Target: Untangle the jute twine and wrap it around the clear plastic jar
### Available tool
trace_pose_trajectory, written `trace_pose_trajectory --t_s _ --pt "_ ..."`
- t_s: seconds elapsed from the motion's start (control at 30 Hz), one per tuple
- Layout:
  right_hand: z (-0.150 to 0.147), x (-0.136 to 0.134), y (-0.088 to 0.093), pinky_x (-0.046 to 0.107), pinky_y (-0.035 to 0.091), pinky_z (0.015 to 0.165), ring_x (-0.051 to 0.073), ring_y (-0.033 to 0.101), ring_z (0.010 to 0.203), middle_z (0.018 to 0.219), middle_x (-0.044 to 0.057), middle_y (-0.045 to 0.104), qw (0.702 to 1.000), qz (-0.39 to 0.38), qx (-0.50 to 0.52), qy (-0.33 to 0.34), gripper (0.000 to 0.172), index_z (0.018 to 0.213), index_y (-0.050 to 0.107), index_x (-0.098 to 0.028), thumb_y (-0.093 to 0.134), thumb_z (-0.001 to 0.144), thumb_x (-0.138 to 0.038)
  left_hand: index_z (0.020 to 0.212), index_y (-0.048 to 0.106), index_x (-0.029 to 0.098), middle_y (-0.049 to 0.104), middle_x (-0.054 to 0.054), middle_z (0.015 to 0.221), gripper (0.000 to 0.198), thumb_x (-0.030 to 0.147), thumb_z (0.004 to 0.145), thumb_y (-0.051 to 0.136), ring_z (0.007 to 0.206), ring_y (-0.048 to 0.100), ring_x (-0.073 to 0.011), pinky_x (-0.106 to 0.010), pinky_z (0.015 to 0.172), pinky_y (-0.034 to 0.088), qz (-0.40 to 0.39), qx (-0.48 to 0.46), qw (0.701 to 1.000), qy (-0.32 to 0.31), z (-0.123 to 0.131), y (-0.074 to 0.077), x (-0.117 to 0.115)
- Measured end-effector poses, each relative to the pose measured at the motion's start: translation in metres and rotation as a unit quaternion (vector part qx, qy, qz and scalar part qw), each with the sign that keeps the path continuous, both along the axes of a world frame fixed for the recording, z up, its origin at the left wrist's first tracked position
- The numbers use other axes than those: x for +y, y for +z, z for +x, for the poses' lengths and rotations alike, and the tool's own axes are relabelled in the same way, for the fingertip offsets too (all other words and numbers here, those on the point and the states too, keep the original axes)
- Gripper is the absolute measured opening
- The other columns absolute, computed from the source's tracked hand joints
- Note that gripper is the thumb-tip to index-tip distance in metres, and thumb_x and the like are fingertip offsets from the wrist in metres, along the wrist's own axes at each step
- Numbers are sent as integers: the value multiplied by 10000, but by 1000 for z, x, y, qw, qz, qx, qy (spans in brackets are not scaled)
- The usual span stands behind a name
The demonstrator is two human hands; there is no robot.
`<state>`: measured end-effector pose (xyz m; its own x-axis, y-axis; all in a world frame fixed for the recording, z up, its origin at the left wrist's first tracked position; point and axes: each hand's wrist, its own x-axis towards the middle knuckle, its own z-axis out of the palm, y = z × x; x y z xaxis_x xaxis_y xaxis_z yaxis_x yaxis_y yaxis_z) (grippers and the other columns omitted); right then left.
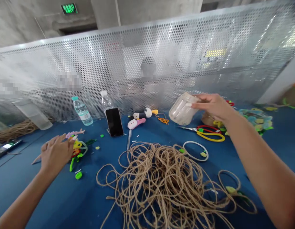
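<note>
My right hand (213, 105) is closed on a clear glass jar (182, 109), holding it tilted above the far side of the blue table (54, 197). My left hand (55, 152) rests flat with fingers spread, touching a small bundle of colourful pipe-cleaner pieces (77, 148) at the left. A large loose tangle of jute twine (161, 181) lies between my arms in the middle of the table.
Red and yellow scissors (208, 133) lie under the jar. A black phone (114, 122) leans on a water bottle (106, 101); another bottle (81, 111) stands left. Small plush toys (140, 119), a wire ring (195, 150) and craft scraps are scattered. A perforated metal screen (147, 63) backs the table.
</note>
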<state>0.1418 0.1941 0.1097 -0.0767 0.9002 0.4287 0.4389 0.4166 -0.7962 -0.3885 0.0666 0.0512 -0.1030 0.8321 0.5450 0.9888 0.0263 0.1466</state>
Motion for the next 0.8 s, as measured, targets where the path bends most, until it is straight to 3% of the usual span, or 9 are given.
trace_pose_trajectory --t_s 0.1,0.2,0.33,0.4,0.43,0.5,0.57,0.63,0.8 --pt "15 -12 17 353 462 796 204 593 867 1023 94 655 999 42 2 -33 420 873 698 -154 734 528 -391 674 528 189 531 -110 710 314 429 786 360 808 545 -367 -504 678 408 -12 44 996 81 -8 2 11" --pt "33 -17 26 395 394 915 239 561 1002 1067 83 643 991 99 -53 -78 295 741 707 -174 741 523 -369 620 494 195 494 -71 559 261 332 768 328 587 545 -280 -395 563 429 -72 87 990 84 -16 4 18" --pt "52 -18 31 411 416 890 233 580 976 1041 81 656 987 120 -36 -95 339 810 713 -173 745 538 -373 678 521 200 491 -66 579 212 234 744 322 664 547 -313 -495 598 456 -70 112 989 73 10 15 9" --pt "55 -21 35 405 453 825 216 603 901 1000 81 670 987 115 1 -112 360 852 712 -164 751 553 -360 821 553 185 523 -119 772 260 253 784 305 859 525 -390 -633 675 412 -8 111 992 57 51 23 7" --pt "55 -23 36 400 464 801 208 607 878 992 80 672 986 117 16 -121 359 855 711 -159 756 556 -354 936 560 157 523 -165 926 297 240 799 309 980 484 -422 -686 746 361 23 84 996 7 77 25 11" --pt "53 -28 40 387 473 782 196 605 867 980 72 674 983 130 24 -124 355 851 712 -157 762 561 -355 1059 548 152 513 -168 1081 327 231 839 320 1068 476 -364 -598 859 386 -8 75 993 -87 135 24 32" --pt "52 -33 43 385 474 787 186 604 855 942 54 682 982 144 16 -119 364 857 714 -171 759 563 -381 1084 560 187 548 -103 1114 284 231 849 406 1079 510 -249 -417 943 414 -66 68 976 -194 193 13 71" --pt "53 -36 45 397 470 801 190 609 843 910 44 688 982 144 4 -118 365 837 719 -181 756 556 -411 1151 533 190 517 -81 1215 307 257 856 481 1132 487 -201 -343 994 382 -105 57 954 -276 245 -4 119" --pt "68 -40 47 385 448 877 230 588 986 1028 60 665 982 174 -38 -67 273 756 709 -184 746 580 -390 1150 512 145 521 -99 1188 328 305 865 531 1042 535 -223 -444 877 459 -158 21 933 -323 329 -41 212"
